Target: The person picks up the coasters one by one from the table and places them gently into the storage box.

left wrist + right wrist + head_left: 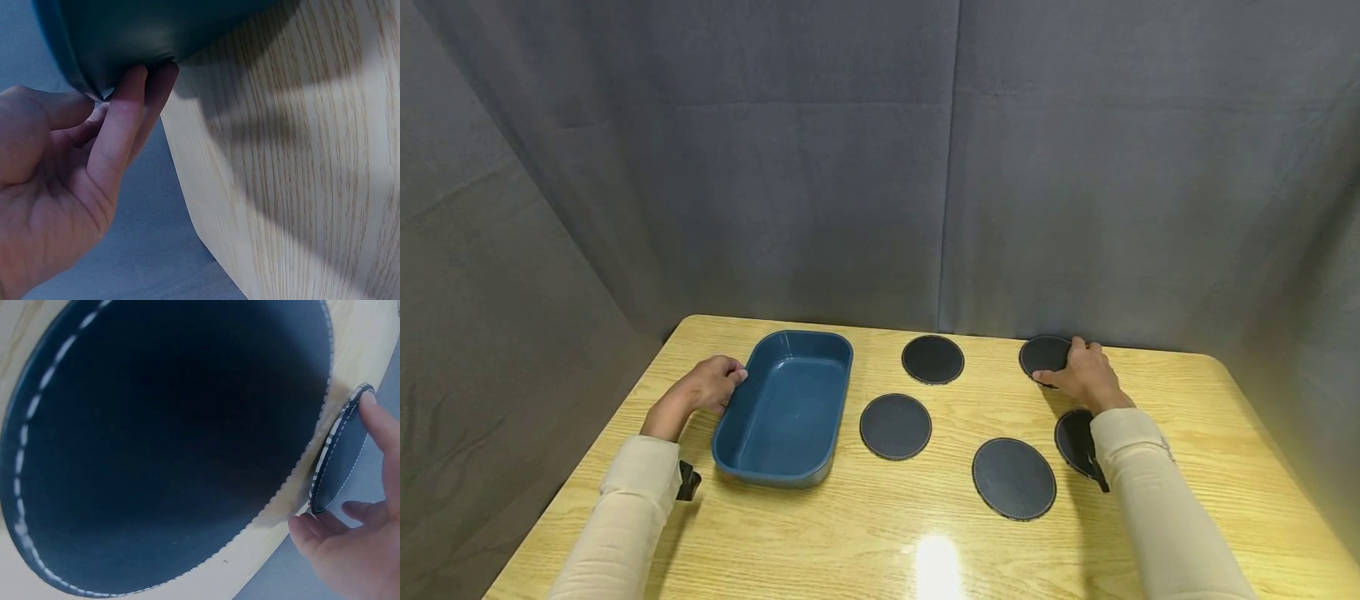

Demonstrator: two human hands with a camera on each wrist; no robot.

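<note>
Head cam: left hand point(711, 385) rests against the left rim of a blue tray point(786, 406), fingers curled at the rim w/ thumb on top edge; tray sits on the left part of a wooden table point(880, 533). Right hand point(1078, 373) is at the far right coaster point(1043, 356), near the table's back edge, fingers curled round its right side, thumb at its near edge. Four more dark round coasters lie flat: one back-centre point(932, 359), one mid point(895, 426), one near-centre point(1014, 478), one partly hidden under the right sleeve point(1073, 440). Left wrist cam: fingers point(119, 134) pressed together, tips touching the tray's underside at its outer wall point(144, 31), by the table edge. Right wrist cam: big coaster point(169, 444) flat below; the held coaster point(337, 456) is tilted up on edge, pinched btw fingertip point(375, 415) on top and thumb point(312, 531) below.
</note>
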